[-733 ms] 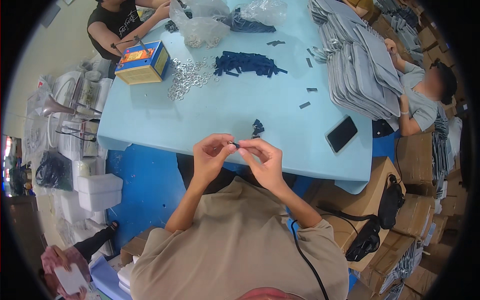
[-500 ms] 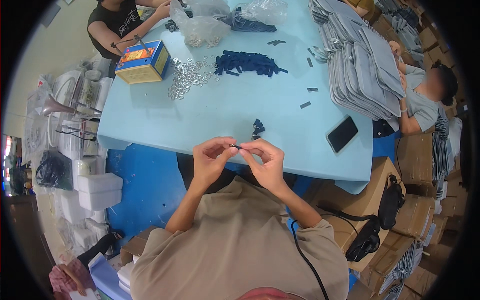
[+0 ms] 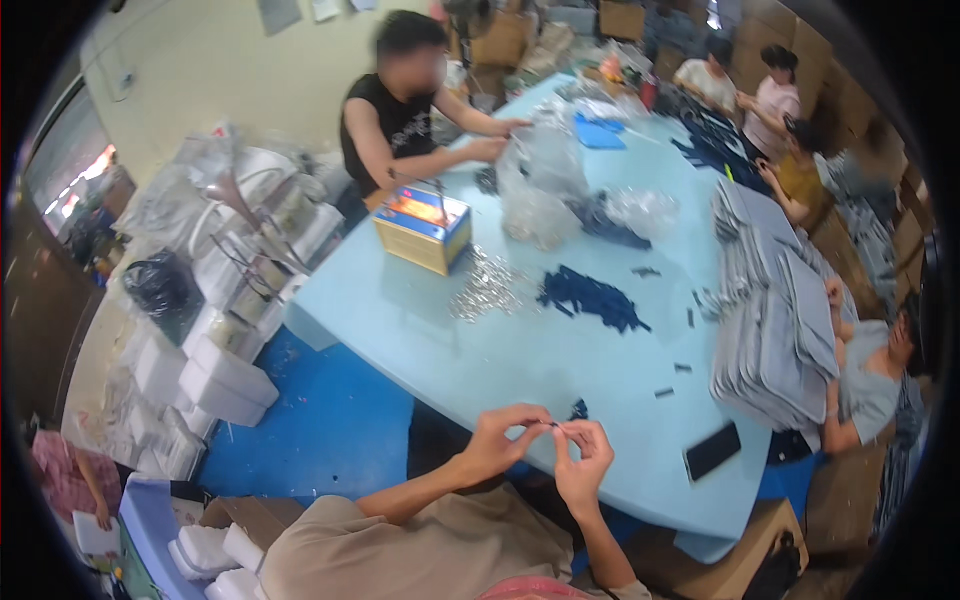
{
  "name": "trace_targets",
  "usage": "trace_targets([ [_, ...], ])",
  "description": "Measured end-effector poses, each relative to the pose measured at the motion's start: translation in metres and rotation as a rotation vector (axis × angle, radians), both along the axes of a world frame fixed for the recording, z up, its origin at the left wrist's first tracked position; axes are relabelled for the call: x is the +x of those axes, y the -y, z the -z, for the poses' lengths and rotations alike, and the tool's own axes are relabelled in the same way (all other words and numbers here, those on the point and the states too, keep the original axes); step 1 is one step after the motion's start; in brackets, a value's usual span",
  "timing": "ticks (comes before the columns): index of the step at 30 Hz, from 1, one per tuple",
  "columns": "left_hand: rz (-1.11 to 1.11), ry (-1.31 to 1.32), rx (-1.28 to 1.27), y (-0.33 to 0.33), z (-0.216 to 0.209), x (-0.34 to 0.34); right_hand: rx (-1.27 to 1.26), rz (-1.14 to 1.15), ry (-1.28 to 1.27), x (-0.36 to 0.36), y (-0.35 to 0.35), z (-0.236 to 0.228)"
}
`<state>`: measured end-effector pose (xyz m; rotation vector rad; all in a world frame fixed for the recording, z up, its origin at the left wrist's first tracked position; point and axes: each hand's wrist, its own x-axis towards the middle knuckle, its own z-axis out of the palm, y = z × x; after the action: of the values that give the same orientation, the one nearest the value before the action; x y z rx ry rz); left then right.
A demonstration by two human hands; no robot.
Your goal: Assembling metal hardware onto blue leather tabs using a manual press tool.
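Note:
My left hand [image 3: 500, 443] and my right hand [image 3: 586, 462] meet at the table's near edge, fingers pinched together. Between their fingertips is a small dark piece [image 3: 554, 425], probably a strip, mostly covered by the fingers; whether a ring is on it I cannot tell. Just beyond lies a little clump of dark blue pieces [image 3: 579, 409]. Farther off, a heap of dark blue strips [image 3: 592, 297] rests beside a scatter of shiny metal rings [image 3: 488, 285].
A blue-and-yellow box [image 3: 425, 230] stands left of the rings, near clear plastic bags [image 3: 545, 185]. At right are a black phone [image 3: 712, 451] and stacked grey fabric pieces [image 3: 770, 320]. Loose strips dot the light blue table [image 3: 420, 330]. A person in black [image 3: 395, 140] sits across; others work at right.
The view has swung up and left, bringing the far table end and more people into sight. Both hands stay pinched together on the small dark piece.

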<state>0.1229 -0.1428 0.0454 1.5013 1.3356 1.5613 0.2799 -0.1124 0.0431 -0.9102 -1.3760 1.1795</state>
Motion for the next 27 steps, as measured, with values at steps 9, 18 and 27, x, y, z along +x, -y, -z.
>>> trace_targets([
  [9, -0.004, -0.571, 0.24, -0.107, -0.064, -0.179, 0.115, -0.038, 0.331, 0.009, -0.04, 0.016],
  [18, -0.365, -0.956, 0.242, -0.189, -0.165, -0.368, 0.127, 0.235, 0.456, 0.04, -0.038, 0.042],
  [27, -0.226, -1.266, 0.268, -0.21, -0.155, -0.39, 0.156, 0.237, 0.476, 0.036, -0.043, 0.044],
])
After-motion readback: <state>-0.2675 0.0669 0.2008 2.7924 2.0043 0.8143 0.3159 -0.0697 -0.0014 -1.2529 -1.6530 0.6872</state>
